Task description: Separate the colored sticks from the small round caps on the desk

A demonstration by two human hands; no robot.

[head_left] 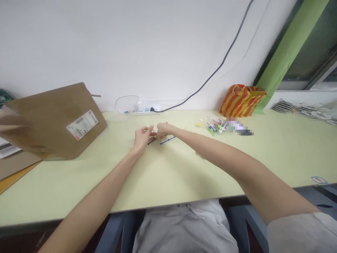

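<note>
My left hand (142, 138) is over the table with its fingers bent in a pinch. Right beside it, my right hand (163, 130) has its fingers closed and pointing down. Whatever sits between the fingertips is too small and hidden to name. A thin black stick (151, 142) with a knobbed end shows just under the fingers of both hands. Near my right hand lies a thin blue stick (168, 140) with small knobs, slanting to the right. A small red bit (166, 123) peeks out behind my right hand.
A cardboard box (60, 123) stands on the left. A power strip (144, 111) with a black cable lies along the wall. On the right are a clear bag of colourful small parts (216, 125) and a red-yellow striped bag (240, 102). The table's front edge (179, 203) is near my lap.
</note>
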